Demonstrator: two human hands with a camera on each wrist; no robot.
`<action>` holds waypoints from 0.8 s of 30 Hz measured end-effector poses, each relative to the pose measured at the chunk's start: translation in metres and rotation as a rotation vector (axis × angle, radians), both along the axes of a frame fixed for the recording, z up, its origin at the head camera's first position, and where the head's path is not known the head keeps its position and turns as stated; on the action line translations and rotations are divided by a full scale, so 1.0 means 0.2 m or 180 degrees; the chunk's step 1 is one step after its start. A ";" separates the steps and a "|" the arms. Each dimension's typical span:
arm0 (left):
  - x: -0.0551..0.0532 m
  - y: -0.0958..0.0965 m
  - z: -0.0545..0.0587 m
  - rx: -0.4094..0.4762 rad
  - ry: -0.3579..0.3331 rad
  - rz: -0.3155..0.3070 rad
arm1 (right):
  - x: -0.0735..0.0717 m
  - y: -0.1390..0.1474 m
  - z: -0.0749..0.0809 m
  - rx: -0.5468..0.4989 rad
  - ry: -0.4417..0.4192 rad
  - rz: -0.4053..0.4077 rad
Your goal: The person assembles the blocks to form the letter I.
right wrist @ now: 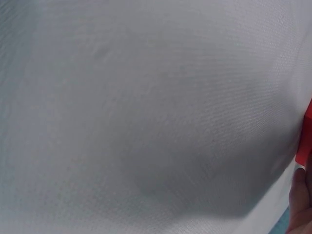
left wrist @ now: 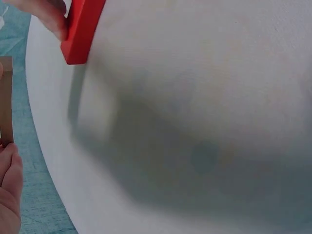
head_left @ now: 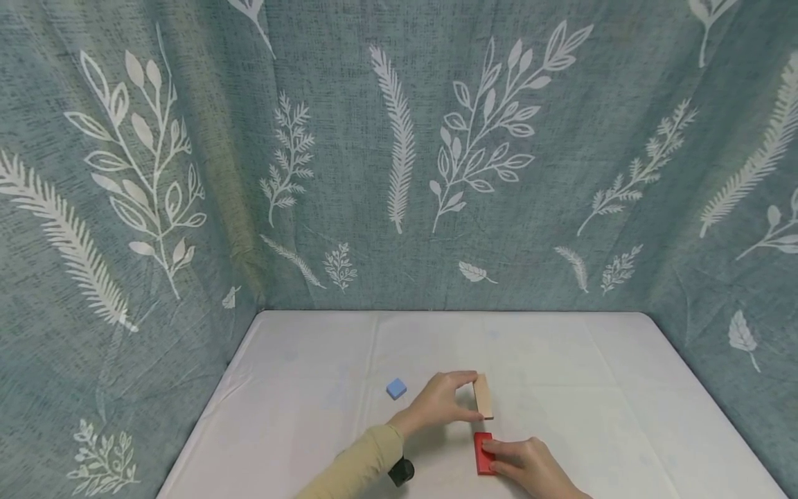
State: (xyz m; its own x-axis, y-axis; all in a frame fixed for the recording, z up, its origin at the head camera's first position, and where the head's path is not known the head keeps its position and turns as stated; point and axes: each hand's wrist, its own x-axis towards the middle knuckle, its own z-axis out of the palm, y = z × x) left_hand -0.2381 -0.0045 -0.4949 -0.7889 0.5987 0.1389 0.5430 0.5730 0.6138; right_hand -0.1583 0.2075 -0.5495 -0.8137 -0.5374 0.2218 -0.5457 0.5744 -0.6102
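My left hand point(head_left: 438, 402) pinches a plain wooden block point(head_left: 483, 395) by its two ends, thumb at the near end and fingers at the far end. Nearer to me, a red rectangular block point(head_left: 480, 463) is gripped by my right hand point(head_left: 530, 466) from its right side. The left wrist view has the red block point(left wrist: 84, 34) at the top, a shadow trailing below it, and the wooden block point(left wrist: 6, 105) at the left edge. Only a sliver of the red block point(right wrist: 305, 139) and some fingers show at the right wrist view's edge.
A small blue block point(head_left: 396, 389) lies left of the left hand on the white-covered table point(head_left: 561, 374). A black object point(head_left: 402, 472) sits beside the left sleeve point(head_left: 358, 466). Teal curtains point(head_left: 349, 138) with white leaf prints enclose the table's back and sides.
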 end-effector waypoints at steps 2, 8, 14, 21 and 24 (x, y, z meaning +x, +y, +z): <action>0.00 0.00 -0.01 0.0006 -0.0036 -0.0002 | 0.00 0.00 0.00 0.0008 -0.0023 -0.0006; 0.00 0.00 -0.06 0.0036 -0.0049 -0.0023 | 0.00 0.00 0.00 0.0006 -0.0045 -0.0019; 0.00 0.00 -0.09 -0.0013 -0.0056 -0.0003 | 0.00 0.00 0.02 0.0023 -0.0123 -0.0041; 0.00 0.00 -0.13 -0.0023 -0.0117 -0.0005 | 0.00 0.00 0.01 0.0014 -0.0080 -0.0036; 0.00 0.00 -0.14 -0.0005 -0.0134 -0.0027 | 0.00 0.00 0.01 -0.0008 -0.0013 -0.0009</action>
State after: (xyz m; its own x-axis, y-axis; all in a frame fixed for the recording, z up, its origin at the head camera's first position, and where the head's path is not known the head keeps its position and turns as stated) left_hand -0.2389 -0.0037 -0.5227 -0.7888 0.6056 0.1047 0.5216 0.5695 0.6353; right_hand -0.1585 0.2075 -0.5479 -0.8160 -0.5346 0.2198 -0.5416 0.5743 -0.6139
